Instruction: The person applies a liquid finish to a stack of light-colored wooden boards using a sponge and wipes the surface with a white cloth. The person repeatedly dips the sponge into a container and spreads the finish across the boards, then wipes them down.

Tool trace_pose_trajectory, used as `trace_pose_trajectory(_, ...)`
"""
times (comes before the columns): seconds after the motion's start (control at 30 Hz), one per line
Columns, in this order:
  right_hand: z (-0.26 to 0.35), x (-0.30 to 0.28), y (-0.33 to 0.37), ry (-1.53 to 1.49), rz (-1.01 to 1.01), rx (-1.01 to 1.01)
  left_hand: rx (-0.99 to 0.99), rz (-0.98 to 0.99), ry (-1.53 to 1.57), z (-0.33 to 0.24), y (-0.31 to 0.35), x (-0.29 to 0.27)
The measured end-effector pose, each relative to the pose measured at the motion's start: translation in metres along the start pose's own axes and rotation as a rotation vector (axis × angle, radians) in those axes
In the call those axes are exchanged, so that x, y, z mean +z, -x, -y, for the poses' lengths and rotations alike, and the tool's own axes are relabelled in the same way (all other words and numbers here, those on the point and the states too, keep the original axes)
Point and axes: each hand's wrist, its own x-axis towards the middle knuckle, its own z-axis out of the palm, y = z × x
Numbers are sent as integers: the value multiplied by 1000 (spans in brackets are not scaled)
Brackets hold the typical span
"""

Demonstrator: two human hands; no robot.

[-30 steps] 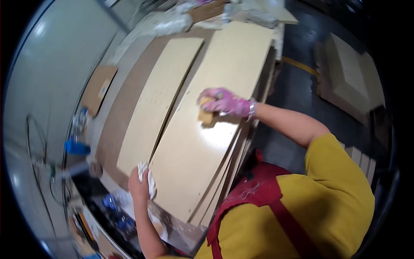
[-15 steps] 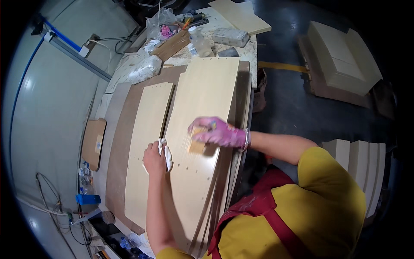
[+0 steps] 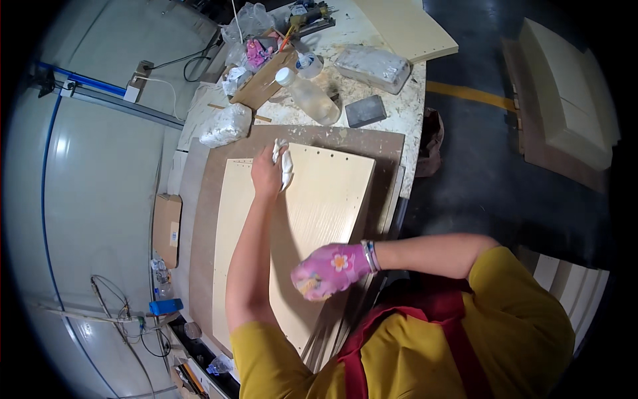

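Note:
My bare left hand (image 3: 266, 174) is at the far end of the pale wooden panels, closed on a crumpled white cloth (image 3: 286, 167) that lies against the boards. My right hand (image 3: 331, 271), in a pink flowered glove, is closed over the near part of the right-hand panel (image 3: 325, 193). The tan block seen in it earlier is almost wholly hidden by the glove now. Small holes run along the panel's far edge. Beside it on the left lies another pale panel (image 3: 234, 206), partly covered by my left arm.
Beyond the panels, the worktable (image 3: 407, 100) carries a clear bottle (image 3: 311, 98), a dark grey block (image 3: 365, 111), a wrapped block (image 3: 373, 68) and a wrapped bundle (image 3: 226, 125). More boards (image 3: 409, 30) lie at the back. Stacked panels (image 3: 565, 93) stand on the floor to the right.
My left hand has moved away from me with the cloth, to the panels' far end. The gloved right hand has come nearer and turned, hiding the tan block. The view has shifted.

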Motion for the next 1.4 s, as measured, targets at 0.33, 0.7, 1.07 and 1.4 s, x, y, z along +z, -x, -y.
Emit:
trace_pose_trajectory(0.33, -21, 4, -6, 10, -125, -90, 200, -31, 80, -65, -63, 6)
trace_pose_trajectory(0.7, -33, -24, 33, -304, -362, -303, -99, 135, 785, -80, -10, -35)
trace_pose_trajectory(1.07, -97, -159, 182, -1013, -1074, -510, 356, 97, -9, -184, 53, -16)
trace_pose_trajectory(1.4, -85, -230, 139, -850, -787, -509, 539, 74, 98, -233, 95, -13)
